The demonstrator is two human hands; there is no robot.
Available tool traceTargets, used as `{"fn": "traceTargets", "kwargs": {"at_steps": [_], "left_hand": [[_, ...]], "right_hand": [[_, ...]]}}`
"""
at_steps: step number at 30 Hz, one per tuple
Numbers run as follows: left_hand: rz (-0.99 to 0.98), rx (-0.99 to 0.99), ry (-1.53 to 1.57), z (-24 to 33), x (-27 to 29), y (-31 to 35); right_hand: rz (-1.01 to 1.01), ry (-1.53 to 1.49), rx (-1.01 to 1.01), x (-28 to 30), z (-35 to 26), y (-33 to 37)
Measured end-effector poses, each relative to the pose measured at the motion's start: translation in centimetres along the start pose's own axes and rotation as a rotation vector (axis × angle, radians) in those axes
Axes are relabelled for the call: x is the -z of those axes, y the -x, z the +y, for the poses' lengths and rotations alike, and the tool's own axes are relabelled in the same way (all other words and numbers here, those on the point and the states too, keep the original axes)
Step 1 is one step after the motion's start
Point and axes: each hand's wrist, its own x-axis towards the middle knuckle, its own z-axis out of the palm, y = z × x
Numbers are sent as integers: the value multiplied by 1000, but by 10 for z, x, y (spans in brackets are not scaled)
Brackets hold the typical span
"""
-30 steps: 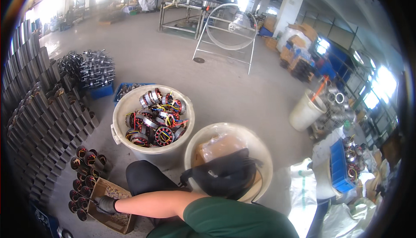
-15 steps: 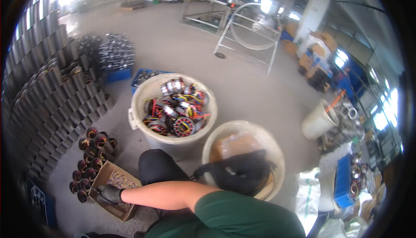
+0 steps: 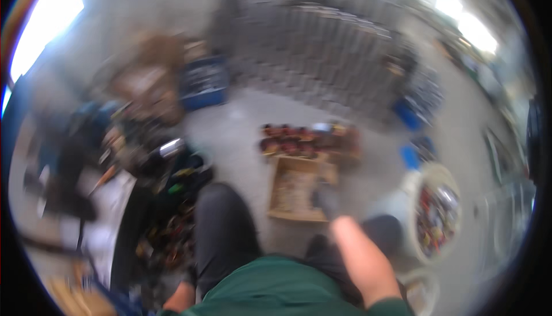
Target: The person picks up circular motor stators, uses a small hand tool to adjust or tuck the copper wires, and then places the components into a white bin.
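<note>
My right hand [image 3: 326,199], in a dark grey glove, reaches into the right side of a tan box [image 3: 276,201]. Small pale bits cover the bottom of that box, too blurred to name. Motion smears the fingers of this hand, so I cannot make out a grip. At the lower left, beside my left knee, shows my left hand [image 3: 188,276], dark-gloved and partly hidden, its fingers unclear. Just beyond the box stand several short metal cylinders [image 3: 287,146] with reddish windings inside.
Tall stacks of grey metal tubes [image 3: 316,46] rise at the back. A white tub [image 3: 411,201] of wound motor cores stands right. A blue crate [image 3: 204,94] sits back left. Dark, jumbled parts [image 3: 169,230] and a pale work surface [image 3: 115,218] lie left.
My view has swung left, so the box and stacked tubes now sit nearer the middle and the tub at the right. My right hand stays at the box; my left hand has come into view.
</note>
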Motion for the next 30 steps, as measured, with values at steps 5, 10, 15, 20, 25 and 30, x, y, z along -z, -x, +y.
{"fn": "traceTargets", "kwargs": {"at_steps": [5,10,15,20,25,30], "left_hand": [[198,120,36,-84,4,15],[232,219,184,62,19,30],[124,-289,-846,25,47,19],[-116,-129,380,129,44,-1],[-11,174,843,193,52,-47],[61,149,667,143,56,-100]], "right_hand": [[13,-964,-209,9,-63,3],[58,-1037,-216,30,-32,12],[37,-1012,-178,7,-70,12],[40,-931,-133,27,-64,24],[117,-1036,-160,34,-66,16],[234,-925,-117,93,-88,11]]}}
